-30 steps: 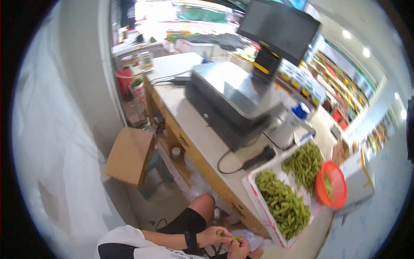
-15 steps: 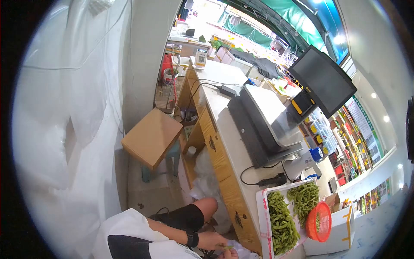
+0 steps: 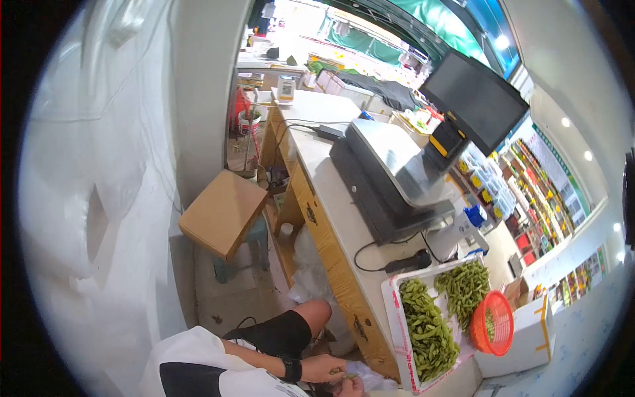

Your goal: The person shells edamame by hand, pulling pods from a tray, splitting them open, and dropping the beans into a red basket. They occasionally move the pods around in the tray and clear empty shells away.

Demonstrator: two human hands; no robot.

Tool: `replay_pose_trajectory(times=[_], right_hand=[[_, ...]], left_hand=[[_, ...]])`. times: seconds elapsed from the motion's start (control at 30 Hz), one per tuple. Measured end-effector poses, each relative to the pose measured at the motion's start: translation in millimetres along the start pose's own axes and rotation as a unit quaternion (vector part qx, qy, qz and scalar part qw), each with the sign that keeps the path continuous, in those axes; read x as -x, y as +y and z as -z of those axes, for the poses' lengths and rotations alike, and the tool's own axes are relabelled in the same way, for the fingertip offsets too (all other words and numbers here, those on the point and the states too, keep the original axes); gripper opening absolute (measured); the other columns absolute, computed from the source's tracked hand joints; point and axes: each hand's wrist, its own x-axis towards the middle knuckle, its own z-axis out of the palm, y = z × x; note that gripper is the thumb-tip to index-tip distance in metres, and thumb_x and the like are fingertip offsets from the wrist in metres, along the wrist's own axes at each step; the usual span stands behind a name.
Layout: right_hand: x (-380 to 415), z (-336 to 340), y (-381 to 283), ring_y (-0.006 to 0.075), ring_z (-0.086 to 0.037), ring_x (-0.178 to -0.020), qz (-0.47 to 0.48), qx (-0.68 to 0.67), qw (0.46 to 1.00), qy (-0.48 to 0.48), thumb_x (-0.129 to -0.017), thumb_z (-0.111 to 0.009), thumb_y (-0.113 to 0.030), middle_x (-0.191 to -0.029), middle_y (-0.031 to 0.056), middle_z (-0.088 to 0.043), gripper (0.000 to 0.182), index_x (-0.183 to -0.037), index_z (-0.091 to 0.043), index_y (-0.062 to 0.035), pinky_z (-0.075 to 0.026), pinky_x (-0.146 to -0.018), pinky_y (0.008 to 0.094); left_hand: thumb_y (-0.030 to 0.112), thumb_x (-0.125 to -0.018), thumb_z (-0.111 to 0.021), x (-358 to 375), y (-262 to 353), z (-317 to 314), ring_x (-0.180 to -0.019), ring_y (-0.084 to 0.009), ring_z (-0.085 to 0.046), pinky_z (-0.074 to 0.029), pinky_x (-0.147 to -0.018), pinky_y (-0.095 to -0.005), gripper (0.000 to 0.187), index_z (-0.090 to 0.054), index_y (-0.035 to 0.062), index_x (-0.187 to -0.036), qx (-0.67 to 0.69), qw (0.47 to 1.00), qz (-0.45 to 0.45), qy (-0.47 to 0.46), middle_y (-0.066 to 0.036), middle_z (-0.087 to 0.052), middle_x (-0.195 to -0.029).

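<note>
The left hand [image 3: 322,368] and right hand [image 3: 352,386] met low beside the counter [image 3: 331,205], seemingly so that both sets of fingertips could work on one small thing: a green pod [image 3: 348,376], which lay between them. The left fingers appeared to pinch it; the right fingers, curled and pressed together, seemed to grip its other end (the finer detail was too small to tell). One white tray [image 3: 399,337] sat at the counter's near end, probably to keep its load within easy reach. It bore two heaps of pods, the nearer heap [image 3: 426,334] and the farther heap [image 3: 465,288], far too many pods to count singly. One red basket [image 3: 504,324] stood against the tray's far side, in front of one white box [image 3: 522,344], and held small green pieces [image 3: 490,324], presumably to keep them apart from the pods; their number could not be told.
</note>
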Motion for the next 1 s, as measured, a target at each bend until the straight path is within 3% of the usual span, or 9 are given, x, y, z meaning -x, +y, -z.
replay_pose_trajectory(times=[0.03, 0.1, 0.13, 0.17, 0.2, 0.27, 0.37, 0.47, 1.0], right_hand=[[-1.8, -5.0, -20.2, 0.0141, -0.05, -0.062, -0.06, -0.076, 0.995, 0.004, -0.092, -0.051, -0.011, -0.069, 0.0032, -0.055, 0.013, -0.09, -0.059, -0.0001, -0.04, -0.056, 0.0277], [-8.0, -12.3, -31.9, 0.0122, -0.05, -0.063, 0.273, 0.231, 0.932, 0.058, -0.091, -0.057, -0.015, -0.072, 0.0022, -0.056, 0.015, -0.093, -0.061, -0.0003, -0.04, -0.057, 0.0253], [-15.2, -14.2, -18.0, 0.012, -0.053, -0.069, 0.08, 0.005, 0.996, 0.029, -0.092, -0.053, -0.016, -0.082, 0.004, -0.057, 0.014, -0.096, -0.058, -0.0033, -0.042, -0.056, 0.0256], [-22.7, -16.1, -4.5, 0.0119, -0.055, -0.075, -0.103, -0.242, 0.961, 0.09, -0.092, -0.048, -0.016, -0.093, 0.0059, -0.058, 0.014, -0.1, -0.055, -0.0062, -0.045, -0.055, 0.0259], [-22.3, -18.2, -16.9, 0.0099, -0.051, -0.067, 0.024, -0.043, 0.993, 0.108, -0.093, -0.048, -0.016, -0.084, 0.0028, -0.056, 0.01, -0.093, -0.053, -0.0079, -0.041, -0.052, 0.0235], [-28.9, -25.1, -39.5, 0.0065, -0.045, -0.054, -0.12, -0.281, 0.947, 0.103, -0.094, -0.047, -0.016, -0.071, -0.0019, -0.052, 0.012, -0.086, -0.053, -0.01, -0.034, -0.046, 0.0209], [-36.9, -14.5, -46.9, 0.0052, -0.047, -0.058, -0.107, -0.371, 0.921, 0.049, -0.092, -0.058, -0.012, -0.078, -0.0006, -0.057, 0.008, -0.09, -0.052, -0.0074, -0.037, -0.05, 0.0188], [-41.6, -13.1, -54.1, 0.0036, -0.042, -0.051, -0.071, -0.368, 0.926, 0.038, -0.094, -0.059, -0.013, -0.071, -0.0027, -0.053, 0.009, -0.09, -0.052, -0.0078, -0.029, -0.044, 0.0184], [-47.3, -3.7, -58.9, 0.004, -0.044, -0.055, -0.075, -0.388, 0.918, 0.045, -0.088, -0.054, -0.002, -0.078, 0.0004, -0.054, 0.014, -0.101, -0.052, -0.006, -0.034, -0.045, 0.0186]], left_hand=[[0.026, -0.091, -0.055, -4.2, 5.7, -0.2, -0.076, -0.0342, -0.062, -0.049, -0.068, -0.0409, 0.022, -0.058, 0.0046, -0.095, -0.032, 0.999, -0.003, 0.004, -0.016, -0.063, -0.08], [0.027, -0.092, -0.054, -12.0, 11.1, -4.5, -0.076, -0.0387, -0.06, -0.049, -0.068, -0.0441, 0.021, -0.056, 0.0063, -0.093, -0.079, 0.996, -0.035, 0.027, -0.018, -0.059, -0.08], [0.027, -0.091, -0.055, -18.2, 8.4, -4.0, -0.075, -0.0382, -0.06, -0.049, -0.067, -0.0442, 0.021, -0.056, 0.0065, -0.093, -0.093, 0.995, -0.027, 0.008, -0.017, -0.058, -0.081], [0.027, -0.091, -0.055, -23.1, 6.0, -4.5, -0.075, -0.0377, -0.06, -0.049, -0.067, -0.0443, 0.02, -0.056, 0.0066, -0.092, -0.101, 0.995, -0.016, -0.019, -0.017, -0.058, -0.082], [0.025, -0.09, -0.056, -26.4, 8.5, -3.3, -0.075, -0.0362, -0.06, -0.05, -0.065, -0.0427, 0.018, -0.056, 0.0066, -0.092, -0.133, 0.991, -0.008, -0.017, -0.016, -0.057, -0.082], [0.018, -0.087, -0.059, -34.5, 11.1, -0.2, -0.073, -0.0345, -0.061, -0.051, -0.063, -0.0418, 0.014, -0.057, 0.0051, -0.091, -0.207, 0.977, -0.049, 0.018, -0.015, -0.058, -0.081], [0.009, -0.082, -0.065, -48.9, 28.7, 6.4, -0.072, -0.0334, -0.062, -0.051, -0.063, -0.0383, 0.014, -0.059, 0.0025, -0.093, -0.207, 0.971, -0.105, 0.055, -0.015, -0.059, -0.081], [0.006, -0.081, -0.067, -55.8, 33.5, 9.6, -0.072, -0.0328, -0.063, -0.051, -0.063, -0.0364, 0.017, -0.061, 0.0009, -0.096, -0.167, 0.977, -0.115, 0.059, -0.015, -0.061, -0.083], [0.0, -0.077, -0.069, -73.9, 49.0, 11.5, -0.07, -0.0311, -0.063, -0.051, -0.061, -0.0344, 0.02, -0.061, -0.0006, -0.096, -0.205, 0.968, -0.14, 0.03, -0.015, -0.061, -0.079]])
